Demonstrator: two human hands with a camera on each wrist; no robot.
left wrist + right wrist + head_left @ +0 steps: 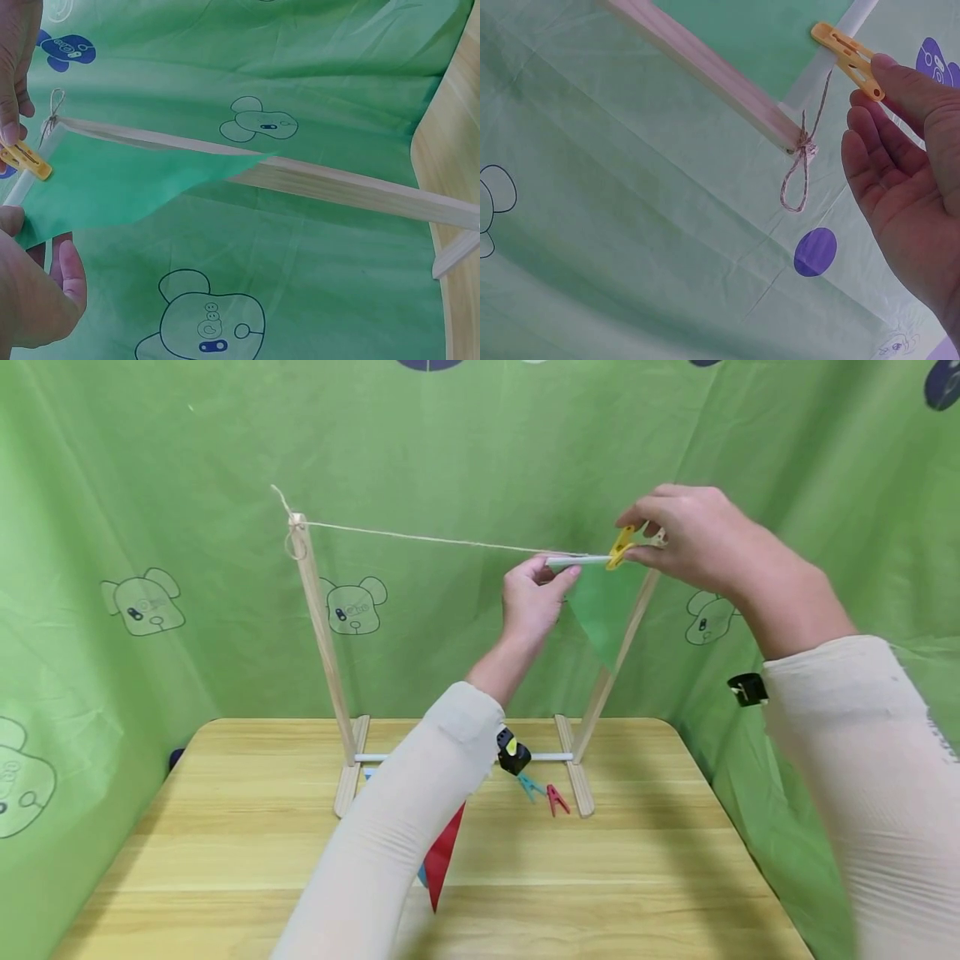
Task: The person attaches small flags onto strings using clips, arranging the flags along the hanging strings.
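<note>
A green triangular pennant [606, 614] with a white top edge [577, 561] hangs point down by the string [420, 537], near the right post. My left hand [531, 597] pinches the left end of that white edge between thumb and fingers. With my right hand [693, 531] I pinch a yellow clothespin [621, 547] by its handle ends. Its tips lie over the white edge towards the right, as the right wrist view also shows. In the left wrist view the pennant [142, 187] stretches out from between the two hands.
Two wooden posts, left [322, 618] and right [633, 622], carry the string, knotted at their tops. A wooden table [660, 860] bears a teal clothespin [530, 787], a red clothespin [557, 800] and a red pennant [446, 856], partly behind my left sleeve. Green cloth [465, 435] hangs around.
</note>
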